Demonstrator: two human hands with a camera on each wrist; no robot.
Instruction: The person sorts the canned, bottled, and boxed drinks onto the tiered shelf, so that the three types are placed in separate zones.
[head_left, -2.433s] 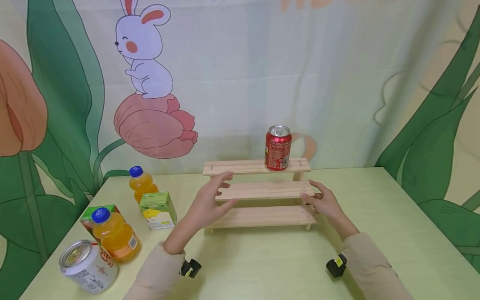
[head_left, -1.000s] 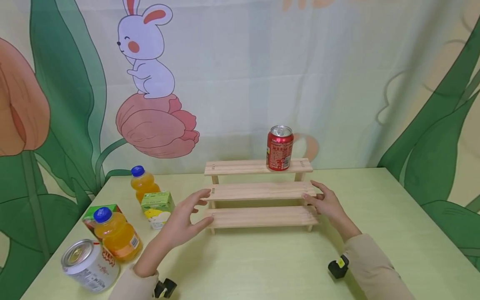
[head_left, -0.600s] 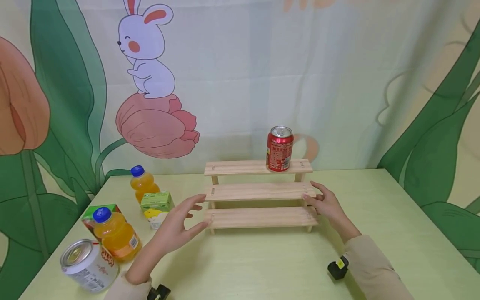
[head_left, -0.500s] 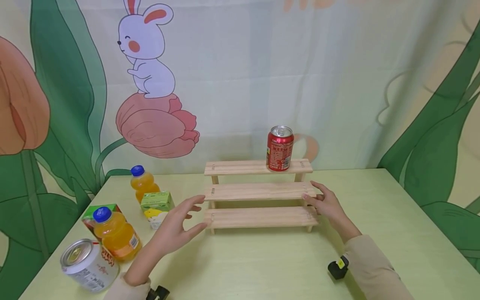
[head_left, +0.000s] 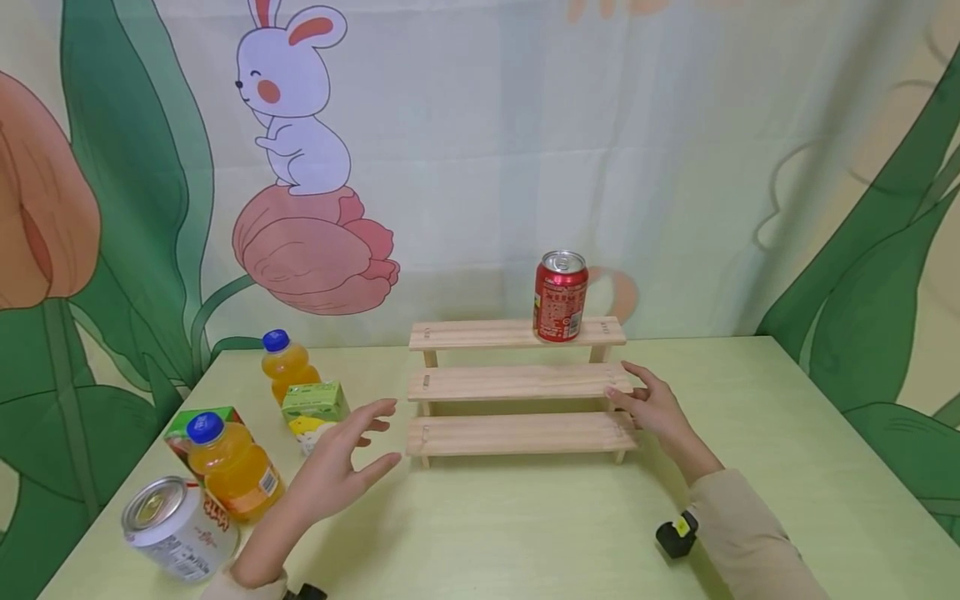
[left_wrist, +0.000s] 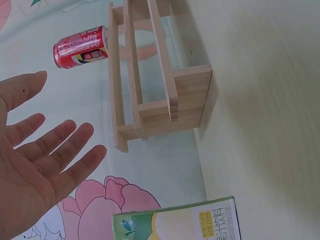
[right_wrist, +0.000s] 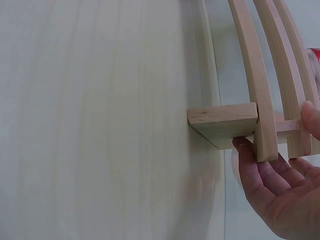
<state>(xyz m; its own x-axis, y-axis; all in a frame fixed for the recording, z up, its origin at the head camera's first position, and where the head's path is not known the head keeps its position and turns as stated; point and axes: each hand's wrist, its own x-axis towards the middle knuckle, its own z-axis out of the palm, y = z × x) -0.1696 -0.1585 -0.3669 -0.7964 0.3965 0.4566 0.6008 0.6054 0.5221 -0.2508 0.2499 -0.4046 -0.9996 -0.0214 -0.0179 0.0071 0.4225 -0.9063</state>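
Note:
A three-step wooden shelf stands on the table, with a red soda can upright on its top step. My right hand grips the shelf's right end, thumb on the middle board and fingers curled round the board ends, as the right wrist view shows. Left of the shelf my left hand hovers with fingers spread and holds nothing. Behind it stands a green juice carton, partly covered by the hand in the head view. In the left wrist view the left palm is bare.
At the left stand a white can, an orange juice bottle and a second green carton partly hidden behind that bottle. Farther back is another orange juice bottle. A printed curtain hangs behind the table.
My left hand has drawn back from the shelf, moving left and toward me. The right hand stays on the shelf's right end; shelf and red can hold their place.

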